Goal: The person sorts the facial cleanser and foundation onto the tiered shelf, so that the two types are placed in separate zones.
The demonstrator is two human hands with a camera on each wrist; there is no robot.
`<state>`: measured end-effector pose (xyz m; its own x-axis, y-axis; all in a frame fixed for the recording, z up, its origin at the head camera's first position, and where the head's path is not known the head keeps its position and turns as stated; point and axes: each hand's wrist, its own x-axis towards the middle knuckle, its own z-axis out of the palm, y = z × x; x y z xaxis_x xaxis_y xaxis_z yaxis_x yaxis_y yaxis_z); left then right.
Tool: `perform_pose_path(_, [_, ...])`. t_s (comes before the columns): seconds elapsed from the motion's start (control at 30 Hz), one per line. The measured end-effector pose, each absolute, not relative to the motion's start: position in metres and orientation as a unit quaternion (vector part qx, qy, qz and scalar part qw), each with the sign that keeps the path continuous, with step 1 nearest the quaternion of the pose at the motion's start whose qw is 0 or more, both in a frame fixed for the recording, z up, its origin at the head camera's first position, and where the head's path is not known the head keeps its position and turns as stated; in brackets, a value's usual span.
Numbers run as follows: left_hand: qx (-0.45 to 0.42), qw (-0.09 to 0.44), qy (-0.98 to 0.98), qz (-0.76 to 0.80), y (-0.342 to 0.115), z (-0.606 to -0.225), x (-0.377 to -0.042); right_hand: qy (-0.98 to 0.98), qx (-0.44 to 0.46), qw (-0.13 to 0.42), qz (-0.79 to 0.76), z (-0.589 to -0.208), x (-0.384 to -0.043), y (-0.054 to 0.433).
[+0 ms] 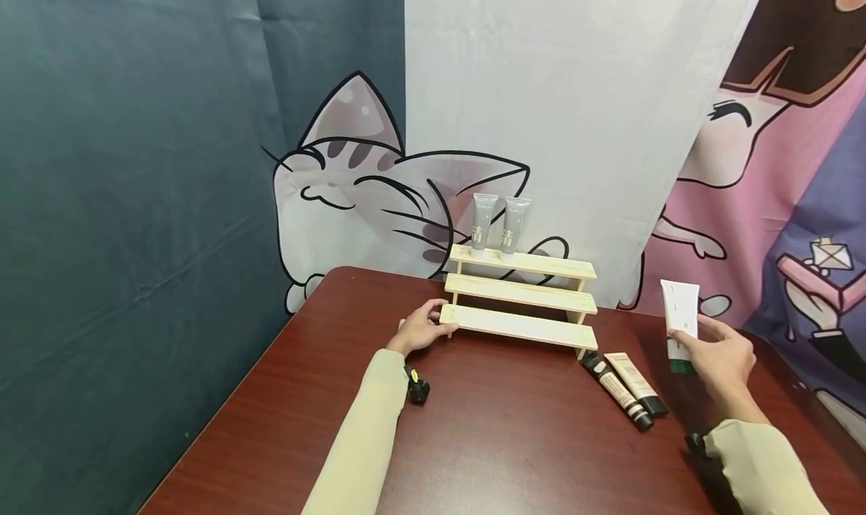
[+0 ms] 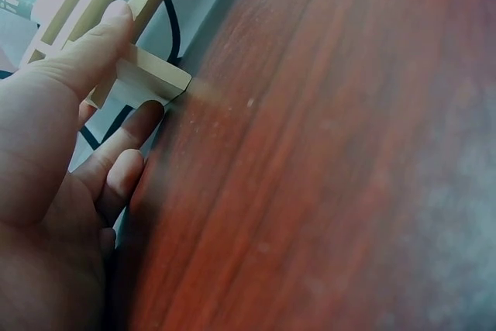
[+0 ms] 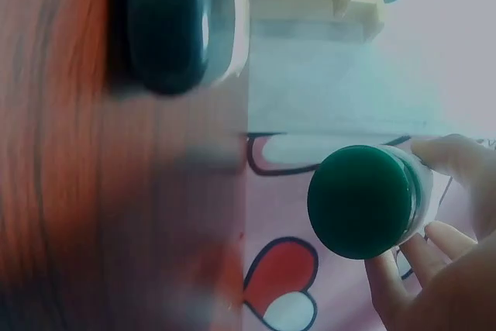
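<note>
My right hand [image 1: 727,358] holds a white squeeze tube [image 1: 681,312] upright over the table's right side, its green cap [image 3: 360,201] pointing down. Thumb and fingers grip the tube from opposite sides. At the left end of a three-step wooden display rack [image 1: 517,325], my left hand [image 1: 421,327] grips the lowest step. In the left wrist view the thumb [image 2: 97,52] lies along the wood, with the other fingers below and beside its end. Two grey tubes, one at the left [image 1: 483,225] and one beside it [image 1: 514,229], stand cap down on the top step.
Right of the rack, a black-and-beige tube [image 1: 617,389] and a cream tube with a black cap [image 1: 636,383] lie side by side on the dark red wooden table [image 1: 501,440]. A printed cloth backdrop [image 1: 575,86] hangs behind the table, and a dark curtain [image 1: 135,199] at left.
</note>
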<state>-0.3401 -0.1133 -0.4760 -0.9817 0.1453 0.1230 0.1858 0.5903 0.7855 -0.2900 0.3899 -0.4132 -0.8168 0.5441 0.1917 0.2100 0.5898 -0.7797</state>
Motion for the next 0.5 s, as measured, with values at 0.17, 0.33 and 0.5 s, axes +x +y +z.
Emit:
perform_pose_path(0.17, [-0.092,0.025,-0.891,-0.443,-0.113,-0.475,-0.34,-0.865,-0.206,0.221,0.401,-0.409,-0.29,0.381])
perform_pose_path(0.33, [-0.094,0.026,-0.891,-0.443,-0.113,-0.476,-0.339,-0.864,-0.188,0.223,0.41,-0.406,-0.29,0.372])
perform_pose_path(0.5, [-0.094,0.025,-0.887,-0.451,-0.113,-0.475,-0.339,-0.862,-0.166,0.233,0.419,-0.403,-0.291,0.363])
